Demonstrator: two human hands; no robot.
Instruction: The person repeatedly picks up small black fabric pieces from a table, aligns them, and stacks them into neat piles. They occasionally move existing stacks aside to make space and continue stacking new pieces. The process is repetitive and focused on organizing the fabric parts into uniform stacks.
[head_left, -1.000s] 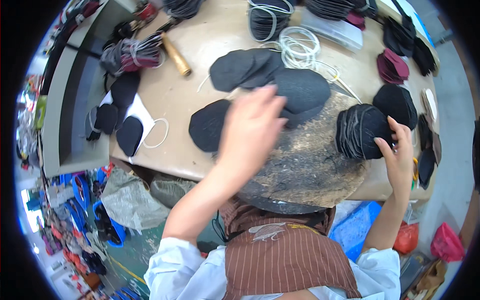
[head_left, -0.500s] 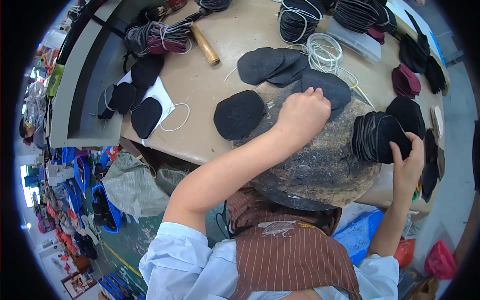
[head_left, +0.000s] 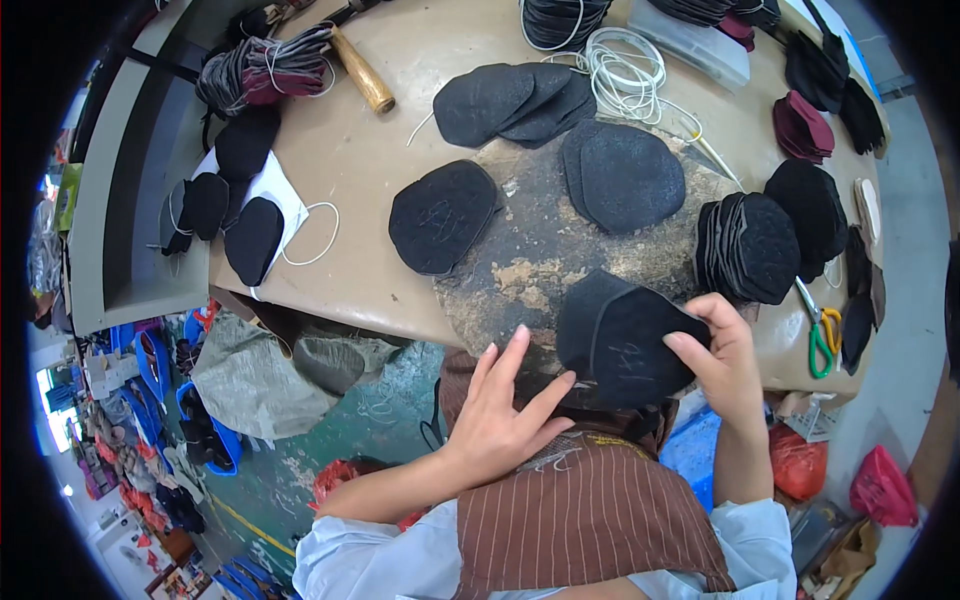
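My right hand (head_left: 725, 365) pinches the edge of some rounded black fabric pieces (head_left: 640, 345), two of them showing fanned apart, over the near edge of a worn round board (head_left: 515, 275). Beside their left side is my left hand (head_left: 500, 415), fingers spread and holding nothing. Farther back on the board, a few black pieces (head_left: 630, 175) lie overlapped. A thick stack of black pieces (head_left: 750, 245) leans at the board's right edge. At its left edge lies another black piece (head_left: 443, 217), with faint markings on top.
Overlapping black pieces (head_left: 485, 103) and coiled white cord (head_left: 625, 75) lie behind the board. Scissors (head_left: 820, 335) with green and orange handles are at the right. A wooden handle (head_left: 365, 75) and a tied bundle (head_left: 265, 70) sit at the far left. Maroon pieces (head_left: 803, 127) rest far right.
My left hand has left the pieces on the board and come back to its near edge, opening. The right hand has moved left from the stack, bringing black pieces over the near edge.
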